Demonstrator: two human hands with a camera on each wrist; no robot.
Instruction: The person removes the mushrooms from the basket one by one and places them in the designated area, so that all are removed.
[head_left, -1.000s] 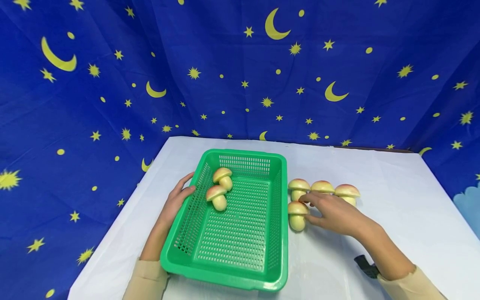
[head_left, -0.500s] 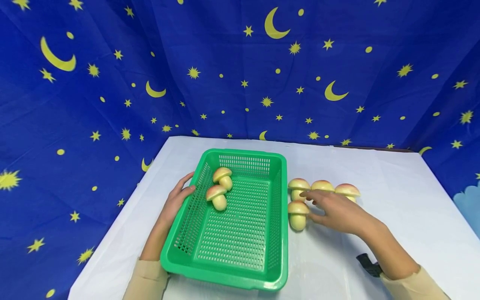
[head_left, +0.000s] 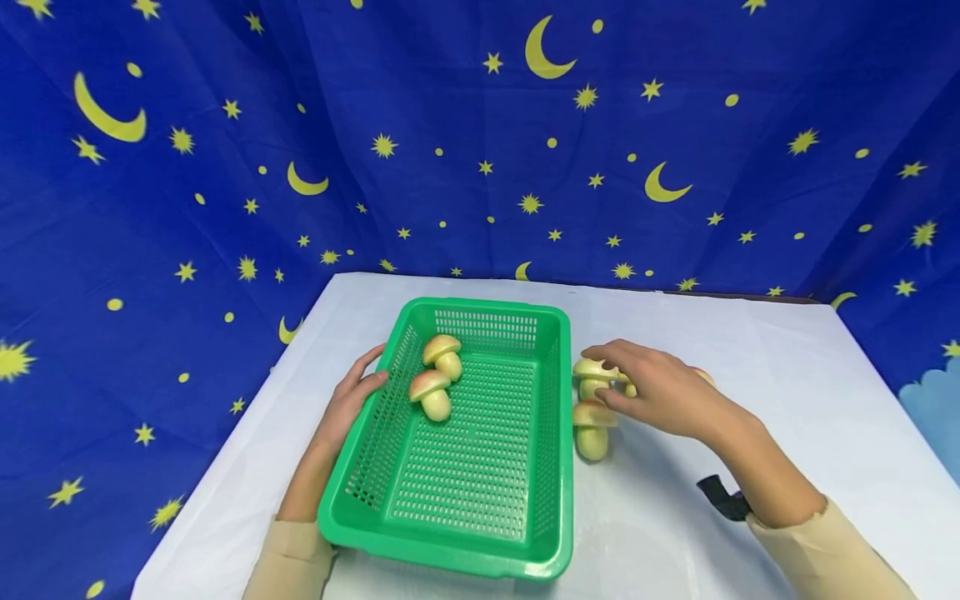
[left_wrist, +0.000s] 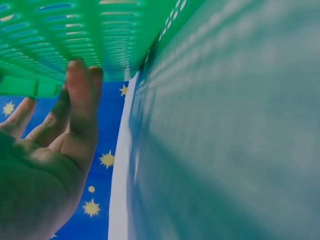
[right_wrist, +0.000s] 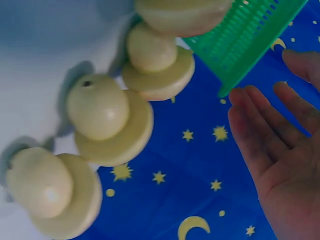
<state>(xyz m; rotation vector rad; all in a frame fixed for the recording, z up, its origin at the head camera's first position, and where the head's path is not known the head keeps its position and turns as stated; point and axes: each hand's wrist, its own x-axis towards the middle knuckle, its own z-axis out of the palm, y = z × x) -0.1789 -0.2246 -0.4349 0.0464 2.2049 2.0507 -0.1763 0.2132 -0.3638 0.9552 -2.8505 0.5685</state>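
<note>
My left hand rests against the outer left side of a green plastic basket. In the left wrist view its fingers are extended along the perforated wall. Inside the basket lie two toy mushrooms, a rear one and a front one. My right hand hovers over more mushrooms to the right of the basket, with its fingers spread and nothing held. A near mushroom and one behind it show left of that hand; it partly hides the others.
White cloth covers the table. A blue curtain with yellow stars and moons hangs behind and along the sides. In the right wrist view, several mushrooms stand in a row near the basket's edge. A black strap is on the right wrist.
My right hand has lifted and shifted away from the near mushroom, over the back row. The left hand, basket and mushrooms look unmoved; the head view has shifted slightly.
</note>
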